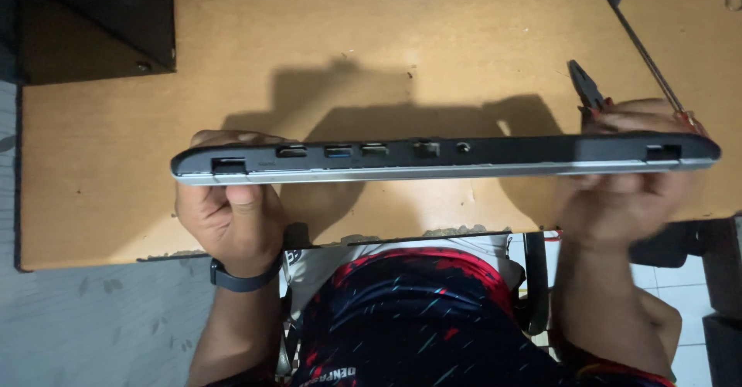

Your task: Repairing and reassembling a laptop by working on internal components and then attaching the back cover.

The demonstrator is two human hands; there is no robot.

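Torso in a dark shirt w/ red and blue streaks (410, 317) sits nearest the camera, at bottom centre. Left forearm rises beside it, w/ a dark wristband (243, 277) on the wrist. Left hand (232, 213) is clenched round the left end of a closed laptop (444, 157), thumb pressed up against its lower edge, fingertips showing over the top. Right hand (630, 194), somewhat blurred, grips the right end the same way, fingers wrapped over the far side. Laptop is held edge-on, lifted off the worktop (386, 39), roughly level, spanning from one hand to the other; dark upper half, silver strip along the lower edge, a row of ports across the side facing the camera, plus a slot near each end. Its shadow and the hands' shadows fall on the tan wooden worktop behind it. Beyond the right hand, pliers (589, 89) w/ red grips lie on the worktop, jaws pointing away; handles mostly hidden by hand and laptop. Just beside them a long thin screwdriver (638, 43) lies slanted towards the far right corner. Far left corner: a dark box-like object (93, 20), can't tell what kind.
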